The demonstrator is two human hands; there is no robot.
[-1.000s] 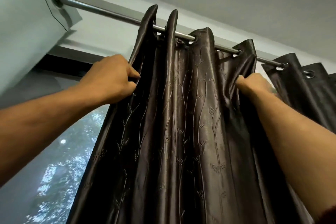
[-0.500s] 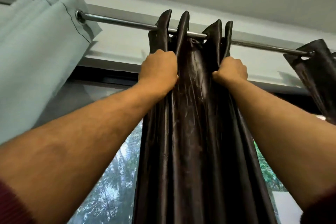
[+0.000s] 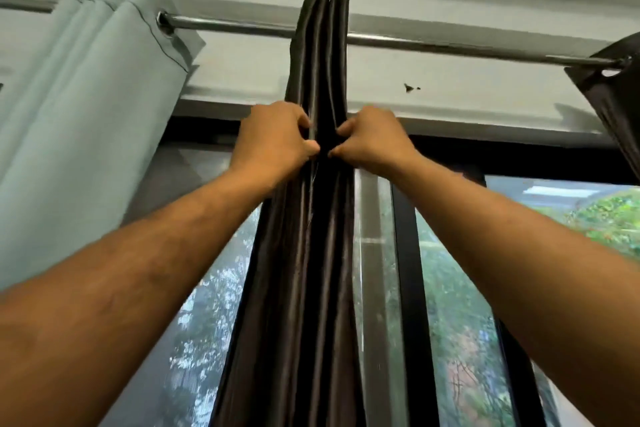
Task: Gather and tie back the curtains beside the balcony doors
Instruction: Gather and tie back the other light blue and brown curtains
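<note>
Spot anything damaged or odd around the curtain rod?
Yes. A small dark chip or mark mars the pale wall band below the curtain rod, right of the bunched dark curtain. I cannot tell whether it is damage or dirt. A loose thread dangles down the curtain between the hands.

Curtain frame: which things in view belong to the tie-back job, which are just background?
In the job:
- dark brown satin curtain, bunched into tight folds
- left hand and right hand, both gripping its folds
- steel curtain rod it hangs from

Background:
- pale green curtain, left
- second dark curtain, far right
- black-framed balcony door
- dark mark on the wall
</note>
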